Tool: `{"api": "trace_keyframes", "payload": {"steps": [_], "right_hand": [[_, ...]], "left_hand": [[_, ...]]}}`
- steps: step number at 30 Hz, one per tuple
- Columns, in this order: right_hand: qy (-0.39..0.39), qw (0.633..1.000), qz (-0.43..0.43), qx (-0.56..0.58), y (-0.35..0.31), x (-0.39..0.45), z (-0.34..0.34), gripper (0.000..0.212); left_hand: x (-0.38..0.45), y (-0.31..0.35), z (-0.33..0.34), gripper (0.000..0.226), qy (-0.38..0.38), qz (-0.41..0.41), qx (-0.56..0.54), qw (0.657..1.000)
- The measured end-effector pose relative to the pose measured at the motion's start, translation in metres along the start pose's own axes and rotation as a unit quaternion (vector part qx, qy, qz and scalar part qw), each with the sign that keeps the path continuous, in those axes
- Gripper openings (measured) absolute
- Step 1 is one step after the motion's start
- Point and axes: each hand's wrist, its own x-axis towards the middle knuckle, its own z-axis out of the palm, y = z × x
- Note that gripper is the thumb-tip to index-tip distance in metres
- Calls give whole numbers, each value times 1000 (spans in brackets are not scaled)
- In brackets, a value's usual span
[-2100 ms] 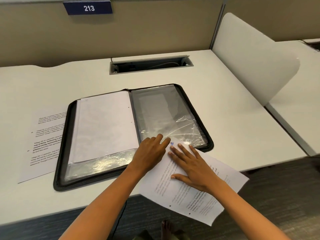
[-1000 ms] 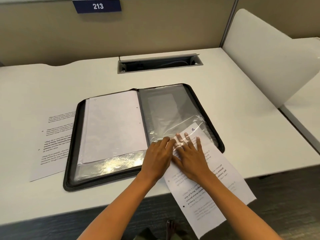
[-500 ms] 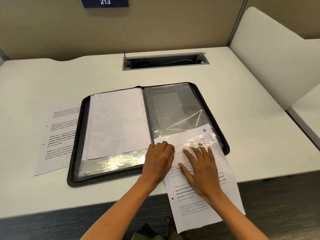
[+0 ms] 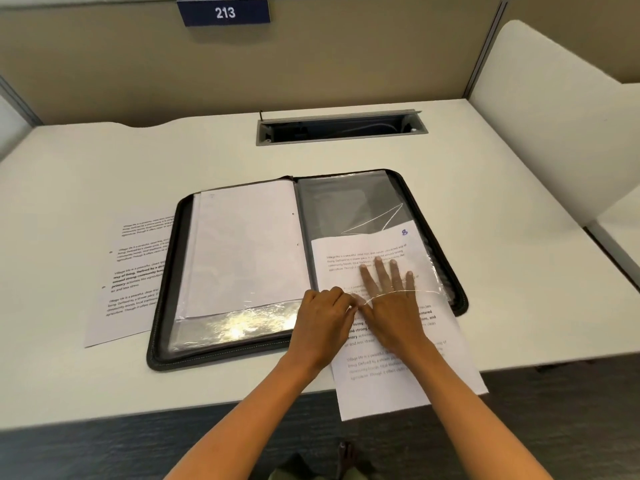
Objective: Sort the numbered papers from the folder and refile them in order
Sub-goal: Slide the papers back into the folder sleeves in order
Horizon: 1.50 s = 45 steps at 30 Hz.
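A black zip folder point(image 4: 162, 344) lies open on the white desk. Its right half holds a clear plastic sleeve point(image 4: 346, 202). A printed paper marked 8 point(image 4: 367, 249) sits partly inside that sleeve, with its lower half hanging over the desk's front edge. My right hand point(image 4: 394, 306) lies flat on this paper, fingers spread and reaching under the plastic. My left hand point(image 4: 325, 317) pinches the sleeve's lower edge beside it. The folder's left half shows a white sheet point(image 4: 249, 251) face down in another sleeve.
Another printed paper point(image 4: 131, 278) lies on the desk left of the folder, partly under it. A grey cable slot point(image 4: 341, 128) is set into the desk behind. A white divider panel point(image 4: 554, 116) stands at the right; a beige partition with sign 213 point(image 4: 224, 12) is behind.
The paper marked 8 has slid further up into the right sleeve, pushed by my right hand. My left hand has stayed at the sleeve's lower edge.
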Motion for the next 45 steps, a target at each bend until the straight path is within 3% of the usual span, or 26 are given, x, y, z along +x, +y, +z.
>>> {"api": "trace_keyframes", "payload": {"steps": [4,8,13,18,22,24,28,32,38,43,45], "right_hand": [[77,995,13,57,-1,-31,-5,69],[136,987,-54,68,11,-82,3,52],[43,998,-51,-14,17,-73,6,61],[-5,1000,-29,6,8,-34,-1,78],[1,999,-45,21,8,-6,2,90],[9,999,-31,44,7,-5,-2,84],[119,989,0,92,1,-46,-8,64],[73,997,11,32,-3,-71,1,66],[9,999,-23,28,-4,-26,-5,103],[16,999,-40,17,0,6,1,78],[13,999,-35,37,2,11,1,78]], "left_hand": [[1,-1,0,13,-1,-7,-3,1000],[0,-1,0,14,3,-10,-14,1000],[0,0,1,16,-5,-14,-14,1000],[0,0,-2,5,-17,-10,2,1000],[1,-1,-3,3,-14,-12,9,1000],[1,0,-4,3,-12,-13,8,1000],[2,0,-6,8,-9,-8,1,1000],[2,-2,-9,12,-9,-11,1,1000],[2,-2,-11,5,-25,-8,10,1000],[2,-3,-14,7,-23,0,12,1000],[2,-3,-15,12,-24,3,11,1000]]}}
